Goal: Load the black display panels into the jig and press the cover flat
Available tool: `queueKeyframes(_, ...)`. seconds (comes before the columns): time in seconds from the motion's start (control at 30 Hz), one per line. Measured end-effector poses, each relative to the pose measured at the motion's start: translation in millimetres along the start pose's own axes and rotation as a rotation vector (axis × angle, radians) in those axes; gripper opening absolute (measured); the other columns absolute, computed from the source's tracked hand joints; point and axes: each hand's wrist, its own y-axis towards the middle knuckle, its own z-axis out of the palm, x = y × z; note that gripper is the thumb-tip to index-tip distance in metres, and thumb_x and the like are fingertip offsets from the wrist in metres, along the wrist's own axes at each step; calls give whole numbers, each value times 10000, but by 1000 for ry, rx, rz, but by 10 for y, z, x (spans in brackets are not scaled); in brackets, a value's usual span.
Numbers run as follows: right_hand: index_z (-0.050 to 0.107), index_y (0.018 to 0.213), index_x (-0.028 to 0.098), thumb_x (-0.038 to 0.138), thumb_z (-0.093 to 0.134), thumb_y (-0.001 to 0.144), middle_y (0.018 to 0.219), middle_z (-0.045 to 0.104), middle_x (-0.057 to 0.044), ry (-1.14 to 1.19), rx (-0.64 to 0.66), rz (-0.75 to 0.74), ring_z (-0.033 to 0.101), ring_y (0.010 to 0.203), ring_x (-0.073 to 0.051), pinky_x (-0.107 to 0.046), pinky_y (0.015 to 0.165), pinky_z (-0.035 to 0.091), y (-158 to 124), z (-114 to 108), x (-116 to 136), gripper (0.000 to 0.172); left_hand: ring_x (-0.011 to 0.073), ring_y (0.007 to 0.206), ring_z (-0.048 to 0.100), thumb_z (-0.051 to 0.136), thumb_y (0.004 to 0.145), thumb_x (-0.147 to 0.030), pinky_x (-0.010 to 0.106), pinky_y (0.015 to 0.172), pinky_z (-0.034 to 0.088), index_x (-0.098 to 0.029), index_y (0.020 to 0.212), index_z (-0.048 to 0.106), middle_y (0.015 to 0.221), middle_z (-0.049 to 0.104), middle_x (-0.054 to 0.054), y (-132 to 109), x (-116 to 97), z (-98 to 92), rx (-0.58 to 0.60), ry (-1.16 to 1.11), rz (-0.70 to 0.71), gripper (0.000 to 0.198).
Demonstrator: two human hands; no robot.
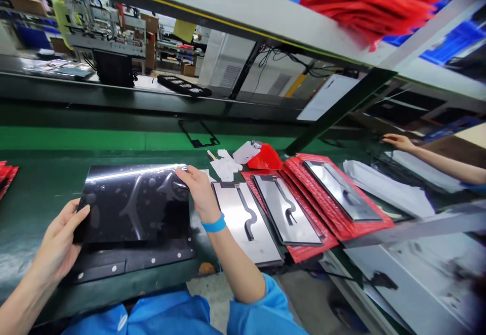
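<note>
A glossy black display panel (134,203) lies on a dark fixture plate (129,261) on the green bench in front of me. My left hand (61,241) grips the panel's lower left corner, thumb on top. My right hand (199,191), with a blue wristband, pinches the panel's upper right edge. Both hands are closed on the panel. Right of it lie silver panels (246,226) with black flex cables, some on red bubble bags (337,218).
White paper scraps and a red holder (266,158) sit behind the panels. A co-worker's arm (429,158) reaches in at the far right over white sheets (387,188). A black frame (199,135) lies on the green belt. A shelf with red bags hangs overhead.
</note>
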Motion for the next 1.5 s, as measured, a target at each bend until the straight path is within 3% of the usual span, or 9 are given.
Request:
queueKeyframes(0.13,290,657,241,512,701,788,598,204,82,23,-42,-65,174,564,-98,-274,511,161,6,140,145,509,102,750,710,817,751,-321,139,720,575,-261,1233,625,1003,751,-19,83,-29,-77,-2,-52,35,522)
queueKeyframes(0.3,299,634,243,526,723,762,594,248,75,51,-29,-56,219,564,-100,-266,510,206,76,154,80,525,112,777,708,805,766,-282,151,736,576,-259,1266,598,1001,747,-24,68,-71,-101,5,-50,44,541)
queueKeyframes(0.47,347,626,241,549,733,744,590,307,70,60,-20,-33,273,569,-106,-257,511,262,131,124,-8,508,115,783,702,804,765,-283,143,722,573,-241,1177,609,990,739,-20,10,-89,-49,5,-58,58,458)
queueKeyframes(0.8,279,647,243,514,731,768,611,249,73,71,-8,-51,219,582,-104,-259,522,225,128,148,15,541,110,829,695,765,812,-283,126,735,557,-251,1123,604,1017,726,-33,-13,-82,-36,-2,-77,61,351)
queueKeyframes(0.97,328,650,238,529,721,772,607,302,70,79,23,-49,266,579,-105,-258,534,254,158,164,4,504,131,831,699,790,781,-291,154,721,570,-246,1103,599,1018,726,-25,-28,-80,-46,-26,-73,63,377)
queueKeyframes(1.1,399,668,232,539,705,783,623,368,59,79,46,-45,324,596,-113,-260,549,288,177,185,5,448,90,796,688,786,790,-286,104,708,539,-266,1084,611,982,728,-60,-75,-89,-18,-27,-78,68,343)
queueKeyframes(1.5,240,662,247,519,707,798,666,164,57,7,39,-99,150,617,-121,-294,548,160,204,226,111,557,91,771,683,808,761,-309,107,667,533,-252,1069,621,1033,729,-45,-129,-53,-3,-83,-90,124,364)
